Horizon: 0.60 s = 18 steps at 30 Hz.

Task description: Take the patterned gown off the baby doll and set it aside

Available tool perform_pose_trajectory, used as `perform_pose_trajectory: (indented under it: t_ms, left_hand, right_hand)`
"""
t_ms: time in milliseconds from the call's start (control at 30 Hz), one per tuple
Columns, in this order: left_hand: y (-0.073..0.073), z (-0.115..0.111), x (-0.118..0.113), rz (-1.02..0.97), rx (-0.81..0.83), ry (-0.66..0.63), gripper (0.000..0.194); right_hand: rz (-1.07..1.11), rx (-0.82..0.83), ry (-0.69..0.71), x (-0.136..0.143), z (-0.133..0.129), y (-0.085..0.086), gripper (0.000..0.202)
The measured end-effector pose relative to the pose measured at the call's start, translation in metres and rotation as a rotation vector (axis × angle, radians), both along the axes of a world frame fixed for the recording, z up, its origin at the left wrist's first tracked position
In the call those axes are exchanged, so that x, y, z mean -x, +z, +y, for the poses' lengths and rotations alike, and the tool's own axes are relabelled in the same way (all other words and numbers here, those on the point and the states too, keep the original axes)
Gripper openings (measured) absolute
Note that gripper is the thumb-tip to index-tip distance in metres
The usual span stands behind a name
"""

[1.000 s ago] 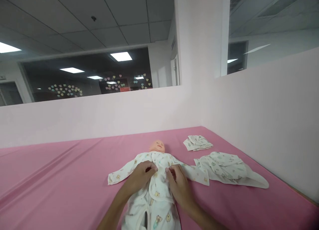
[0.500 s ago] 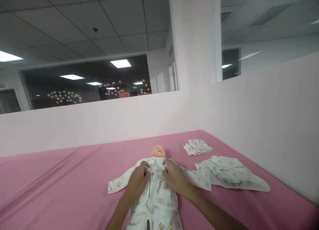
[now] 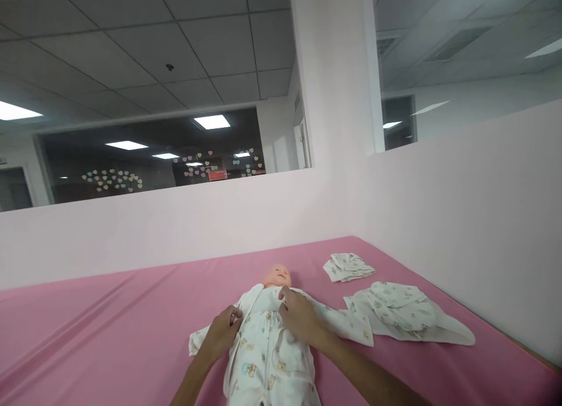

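Observation:
A baby doll (image 3: 278,275) lies on its back on the pink sheet, its head toward the wall. It wears a white baby jacket (image 3: 346,323) with a small print, the sleeves spread to both sides, and printed white baby trousers (image 3: 259,359) pulled high over the body. My left hand (image 3: 223,331) is closed, its fingertips pinching the jacket's front edge at the left of the chest. My right hand (image 3: 301,315) is closed at the upper chest, just below the neck, with the jacket's other front edge at its fingertips. The doll's arms are hidden by the sleeves.
A folded printed cloth (image 3: 349,267) lies right of the doll's head. Nearer, a larger crumpled printed white garment (image 3: 399,312) touches or nearly touches the jacket's right sleeve. The pink sheet (image 3: 109,335) meets white walls (image 3: 175,230) at the back and right.
My left hand has moved left and toward me, drawing the jacket's left front outward and uncovering more of the trousers. My right hand has shifted slightly at the chest. The view has tilted up slightly.

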<state>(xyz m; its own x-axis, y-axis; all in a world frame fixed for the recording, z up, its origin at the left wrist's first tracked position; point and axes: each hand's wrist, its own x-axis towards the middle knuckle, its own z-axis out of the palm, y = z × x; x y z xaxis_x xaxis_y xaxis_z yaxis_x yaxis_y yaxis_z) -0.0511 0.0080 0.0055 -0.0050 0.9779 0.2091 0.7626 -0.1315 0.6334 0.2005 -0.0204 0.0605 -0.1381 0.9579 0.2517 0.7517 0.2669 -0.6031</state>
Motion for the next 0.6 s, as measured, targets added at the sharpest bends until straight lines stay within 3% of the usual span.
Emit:
perform_pose_trajectory:
  t_ms: [100,267,367,467,600]
  left_hand:
    - [-0.004,0.006,0.021,0.066,0.013,0.116,0.022]
    - [-0.022,0.018,0.063,0.272,0.063,0.387,0.027]
    - [-0.026,0.017,0.069,0.422,0.106,0.453,0.03]
    - [-0.018,0.01,0.059,0.446,0.059,0.465,0.033]
    - [-0.003,-0.001,0.022,0.302,-0.128,0.447,0.033]
  right_hand:
    - [-0.025,-0.012,-0.083,-0.028,0.008,0.002,0.03]
    - [-0.185,0.055,-0.373,-0.117,0.009,-0.002,0.03]
    - [-0.31,0.148,-0.373,-0.142,0.004,-0.011,0.029]
    - [-0.423,0.101,-0.313,-0.127,0.002,-0.01,0.034]
    - [-0.483,-0.1,-0.185,-0.061,0.006,0.013,0.039]
